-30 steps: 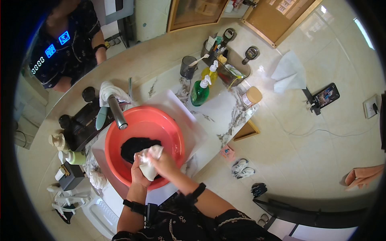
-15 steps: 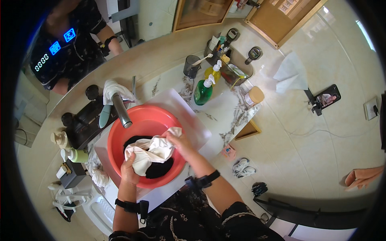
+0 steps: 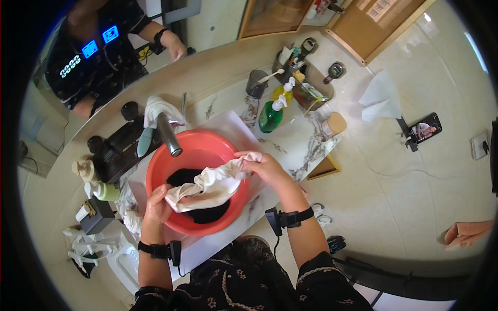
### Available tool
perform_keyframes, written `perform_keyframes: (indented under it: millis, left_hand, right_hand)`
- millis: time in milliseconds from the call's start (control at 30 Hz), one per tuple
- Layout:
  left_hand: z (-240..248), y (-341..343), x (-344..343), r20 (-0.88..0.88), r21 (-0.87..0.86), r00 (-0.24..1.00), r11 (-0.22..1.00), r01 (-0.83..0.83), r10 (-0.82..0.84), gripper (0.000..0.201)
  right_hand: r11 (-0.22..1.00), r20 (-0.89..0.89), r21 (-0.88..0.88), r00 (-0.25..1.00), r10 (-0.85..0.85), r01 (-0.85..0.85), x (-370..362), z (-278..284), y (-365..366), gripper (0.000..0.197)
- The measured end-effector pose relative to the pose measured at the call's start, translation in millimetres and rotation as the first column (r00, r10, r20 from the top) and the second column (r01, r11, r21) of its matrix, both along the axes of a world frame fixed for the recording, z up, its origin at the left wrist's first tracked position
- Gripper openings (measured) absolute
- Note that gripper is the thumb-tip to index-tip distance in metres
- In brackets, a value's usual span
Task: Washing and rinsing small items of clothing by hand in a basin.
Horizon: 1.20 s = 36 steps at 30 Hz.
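A crumpled white cloth [image 3: 215, 189], perhaps a garment, is stretched between my two hands above the red plastic basin [image 3: 207, 145]. My left hand [image 3: 157, 205] grips its left end near the basin's left rim. At the right rim my right hand [image 3: 267, 168] pinches the other, bunched end, held a little higher. Beneath the white cloth, black fabric [image 3: 213, 213] lies in the bottom of the basin, partly covered from view. A metal faucet [image 3: 168, 136] reaches over the basin's far left side, with a white rag [image 3: 158, 110] draped on its top.
Right of the faucet stand a dark cup [image 3: 256, 85], a green pump bottle [image 3: 270, 117], a yellow one behind it, and a lidded jar [image 3: 334, 124]. Further pump bottles [image 3: 106, 192] and a grey box [image 3: 97, 217] sit left. A phone [image 3: 425, 127] hangs on the wall.
My hands have moved apart, drawing the bunched white cloth out into a longer strip. The right hand went right and slightly up. The whole view has shifted slightly.
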<state>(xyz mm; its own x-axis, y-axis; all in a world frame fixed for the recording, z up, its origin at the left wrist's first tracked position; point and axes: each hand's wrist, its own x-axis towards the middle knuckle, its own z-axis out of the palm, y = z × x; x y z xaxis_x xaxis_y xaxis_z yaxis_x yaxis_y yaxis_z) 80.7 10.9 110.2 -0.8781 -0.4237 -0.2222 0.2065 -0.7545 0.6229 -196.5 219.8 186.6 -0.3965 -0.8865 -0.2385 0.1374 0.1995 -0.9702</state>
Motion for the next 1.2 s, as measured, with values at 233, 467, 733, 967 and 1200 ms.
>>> perform_keyframes:
  millis: [233,467,733,967,1200]
  left_hand:
    - [28.7,24.1,-40.6,0.067,-0.12,0.958,0.951,0.284,-0.278,0.04]
    - [23.9,47.3,-60.1,0.326,-0.324,0.836,0.779,0.537,-0.44,0.058]
    - [36.5,25.1,-43.4,0.061,0.079,0.987,0.986,0.147,-0.152,0.026]
    - [58.7,29.2,-44.5,-0.145,0.182,0.98,0.97,0.162,-0.136,0.029]
    - [71.2,29.0,-50.6,-0.261,0.2,0.949,0.952,0.23,-0.174,0.021]
  right_hand:
    - [0.899,0.524,-0.287,0.84,-0.141,0.33,2.6,-6.4,5.6,0.03]
    - [0.919,0.61,-0.275,0.79,-0.06,0.282,20.4,-10.2,-15.7,0.03]
    - [0.959,0.53,-0.073,0.825,-0.196,0.275,20.0,-16.1,-19.7,0.037]
    - [0.999,0.476,-0.016,0.879,-0.018,0.03,40.4,-27.5,-25.5,0.04]
    - [0.935,-0.272,0.201,0.901,0.338,-0.29,59.1,-5.8,-37.0,0.037]
